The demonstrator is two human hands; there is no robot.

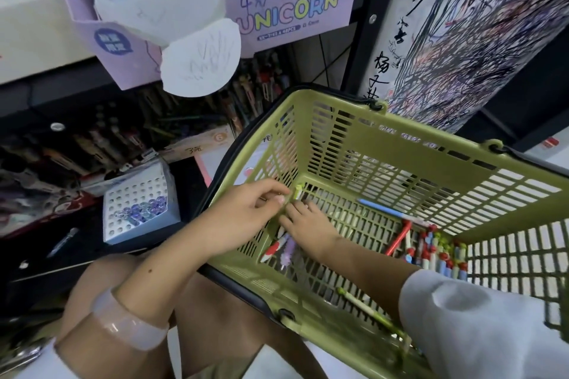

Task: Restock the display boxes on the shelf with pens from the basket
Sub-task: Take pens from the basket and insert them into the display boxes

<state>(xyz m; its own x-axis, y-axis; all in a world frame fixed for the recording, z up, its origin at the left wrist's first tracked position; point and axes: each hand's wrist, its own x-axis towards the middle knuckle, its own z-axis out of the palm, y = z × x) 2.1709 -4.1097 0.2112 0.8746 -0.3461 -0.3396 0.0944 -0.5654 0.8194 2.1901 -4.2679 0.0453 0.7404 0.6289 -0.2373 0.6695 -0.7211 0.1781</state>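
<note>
Pickup step. My left hand (246,212) pinches a green-capped pen (298,191) in the basket (431,160) corner; right hand (308,221) seems curled round several pens, partly hidden. Next: lift them to the white display box (138,194).

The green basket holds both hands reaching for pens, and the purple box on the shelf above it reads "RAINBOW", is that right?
Not quite: in the head view the purple box reads "UNICORN". The rest holds: left hand and right hand reach into the green basket among the pens.

A scribbled white paper tag (201,60) hangs beside a scrawl-covered poster (480,24).
</note>
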